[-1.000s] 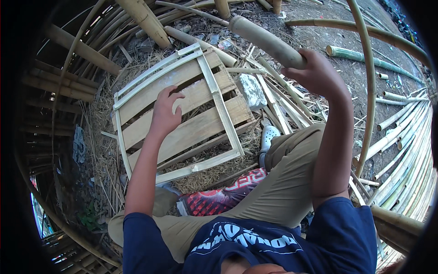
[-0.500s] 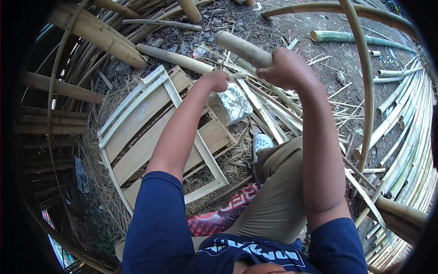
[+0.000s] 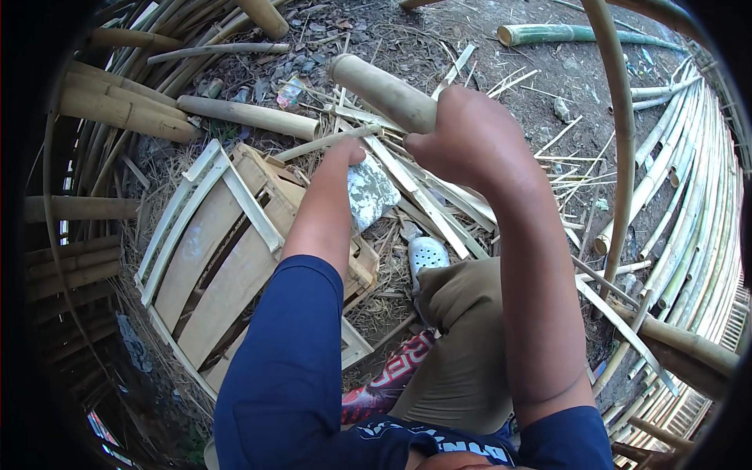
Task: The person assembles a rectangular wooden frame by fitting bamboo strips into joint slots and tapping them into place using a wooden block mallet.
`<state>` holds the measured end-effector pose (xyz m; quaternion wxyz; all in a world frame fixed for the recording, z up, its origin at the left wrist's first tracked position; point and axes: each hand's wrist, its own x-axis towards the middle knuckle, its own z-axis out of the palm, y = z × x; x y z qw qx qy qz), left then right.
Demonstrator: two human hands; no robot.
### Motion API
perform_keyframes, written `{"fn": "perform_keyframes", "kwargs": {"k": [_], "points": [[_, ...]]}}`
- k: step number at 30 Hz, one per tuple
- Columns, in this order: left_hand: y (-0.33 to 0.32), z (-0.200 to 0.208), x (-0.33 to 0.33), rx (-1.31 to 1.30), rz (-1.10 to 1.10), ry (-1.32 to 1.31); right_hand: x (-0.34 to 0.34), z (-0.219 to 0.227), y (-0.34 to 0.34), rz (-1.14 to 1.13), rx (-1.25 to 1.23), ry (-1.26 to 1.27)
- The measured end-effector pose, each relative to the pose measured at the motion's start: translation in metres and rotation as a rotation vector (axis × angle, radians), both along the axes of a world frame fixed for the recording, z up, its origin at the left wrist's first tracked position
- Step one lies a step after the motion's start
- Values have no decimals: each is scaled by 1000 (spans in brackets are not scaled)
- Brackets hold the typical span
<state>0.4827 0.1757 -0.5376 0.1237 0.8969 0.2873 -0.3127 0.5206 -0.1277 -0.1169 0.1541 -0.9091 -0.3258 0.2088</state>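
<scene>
My right hand (image 3: 474,137) is wrapped round the near end of a thick, pale wooden club (image 3: 384,92), perhaps a bamboo length, which tilts up toward the far left. Lower and to the left, my left hand (image 3: 349,155) is closed at the far left edge of a stone block (image 3: 371,192) with white patches. A thin bamboo strip (image 3: 317,146) crosses right behind that fist. Whether the fingers grip it is hidden. Split bamboo strips (image 3: 423,200) lie in a heap beside the block, below my right hand.
A slatted wooden panel (image 3: 205,258) lies left of my left forearm. Bamboo poles (image 3: 697,204) are stacked at the right, behind an upright curved pole (image 3: 623,141). A cut bamboo length (image 3: 251,116) rests beyond the panel. My foot wears a white clog (image 3: 427,257).
The whole view has shifted, so the block and panel appear further left. My right hand still holds the club, and my left hand stays by the block.
</scene>
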Motion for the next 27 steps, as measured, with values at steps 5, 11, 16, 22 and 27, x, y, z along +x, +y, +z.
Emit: {"fn": "perform_keyframes", "kwargs": {"k": [5,11,16,22,27], "points": [[-46,26,25,90,-37,48,13,-22,-7,-50,-61,-35],[-41,41,26,78,-39,106,0,-9,12,-46,-92,19],[-15,12,19,38,0,-9,-4,-12,16,-42,-41,53],[-13,12,31,54,4,-207,2,-19,11,-103,-25,10],[-16,24,34,-19,19,-330,3,-22,8,-111,-8,-36]]}}
